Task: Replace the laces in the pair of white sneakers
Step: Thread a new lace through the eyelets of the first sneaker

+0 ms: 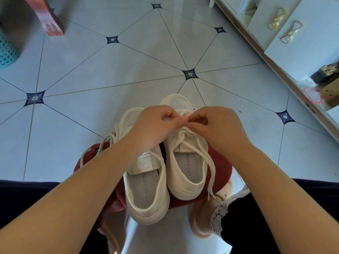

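A pale tiled floor (113, 74), crossed by dark grout lines and small dark diamond insets, was seen across most of the frame. A white cabinet (297, 52) with bow-shaped handles was set along the upper right. At lower centre a round red stool (220, 167) was placed, and on it the pair of white sneakers was laid side by side, toes pointed toward the top of the frame. The left-side sneaker (146, 198) was set slightly lower in the frame, its tongue exposed. The right-side sneaker (185, 180) was set just beside it. Both forearms were extended from the bottom corners. The left hand (152, 125) and the right hand (218, 123) were held close together over the forepart of the right-side sneaker, fingers curled, and its lace (211, 165) was pinched there by each of them. One free end of that lace was draped toward the stool's right edge. A second lace (97, 149) was trailed loosely from the left-side sneaker over the stool's left edge.
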The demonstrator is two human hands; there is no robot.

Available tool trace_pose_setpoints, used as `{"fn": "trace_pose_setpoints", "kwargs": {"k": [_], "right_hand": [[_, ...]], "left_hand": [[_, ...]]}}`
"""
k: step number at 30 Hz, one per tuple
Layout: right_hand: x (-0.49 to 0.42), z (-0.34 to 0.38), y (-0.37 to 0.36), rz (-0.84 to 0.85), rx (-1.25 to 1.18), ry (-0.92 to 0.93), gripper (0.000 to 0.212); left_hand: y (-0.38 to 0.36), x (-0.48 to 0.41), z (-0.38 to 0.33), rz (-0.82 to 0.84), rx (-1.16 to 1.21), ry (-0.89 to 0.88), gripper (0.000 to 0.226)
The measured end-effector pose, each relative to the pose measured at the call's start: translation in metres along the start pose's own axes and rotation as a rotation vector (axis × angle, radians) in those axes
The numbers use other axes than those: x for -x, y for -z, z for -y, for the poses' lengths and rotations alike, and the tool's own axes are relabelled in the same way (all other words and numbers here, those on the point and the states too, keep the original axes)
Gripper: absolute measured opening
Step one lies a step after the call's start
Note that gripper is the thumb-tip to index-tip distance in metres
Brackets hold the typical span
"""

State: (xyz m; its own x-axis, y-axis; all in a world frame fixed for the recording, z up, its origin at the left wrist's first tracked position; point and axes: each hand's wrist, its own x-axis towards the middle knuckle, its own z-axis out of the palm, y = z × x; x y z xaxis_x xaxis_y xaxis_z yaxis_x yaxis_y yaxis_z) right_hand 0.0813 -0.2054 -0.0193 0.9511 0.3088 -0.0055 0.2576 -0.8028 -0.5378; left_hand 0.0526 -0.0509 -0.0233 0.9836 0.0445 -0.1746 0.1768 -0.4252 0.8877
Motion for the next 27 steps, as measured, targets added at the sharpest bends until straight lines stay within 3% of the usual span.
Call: {"fn": "trace_pose_setpoints", "kwargs": {"k": [4, 6, 8, 12, 14, 16, 19, 21, 27], "right_hand": [[-0.005, 0.006, -0.005, 0.039, 0.360, 0.064, 0.016], [-0.004, 0.004, -0.006, 0.041, 0.378, 0.067, 0.008], [-0.003, -0.003, -0.007, 0.035, 0.167, -0.029, 0.014], [0.003, -0.011, -0.006, 0.030, -0.511, -0.311, 0.023], [0.006, -0.012, -0.009, 0.061, -0.618, -0.334, 0.025], [0.004, -0.011, -0.010, 0.061, -0.486, -0.273, 0.024], [-0.001, -0.007, -0.009, 0.056, -0.207, -0.145, 0.017], [-0.004, -0.004, -0.009, 0.070, -0.137, -0.071, 0.010], [-0.010, 0.000, -0.007, 0.105, 0.028, 0.057, 0.011]], "left_hand": [[0.001, -0.003, 0.003, -0.057, -0.023, 0.032, 0.018], [0.006, -0.004, 0.005, -0.052, -0.007, 0.070, 0.018], [0.009, -0.004, 0.007, -0.027, 0.012, 0.091, 0.014], [0.012, -0.002, 0.008, 0.004, 0.016, 0.078, 0.011], [0.011, -0.003, 0.008, 0.007, 0.018, 0.080, 0.014], [0.008, -0.004, 0.007, 0.016, -0.019, 0.059, 0.019], [-0.002, -0.007, 0.009, 0.003, -0.276, -0.072, 0.043], [-0.008, -0.009, 0.009, -0.045, -0.407, -0.135, 0.047], [-0.009, -0.017, 0.007, -0.099, -0.276, -0.048, 0.035]]}}
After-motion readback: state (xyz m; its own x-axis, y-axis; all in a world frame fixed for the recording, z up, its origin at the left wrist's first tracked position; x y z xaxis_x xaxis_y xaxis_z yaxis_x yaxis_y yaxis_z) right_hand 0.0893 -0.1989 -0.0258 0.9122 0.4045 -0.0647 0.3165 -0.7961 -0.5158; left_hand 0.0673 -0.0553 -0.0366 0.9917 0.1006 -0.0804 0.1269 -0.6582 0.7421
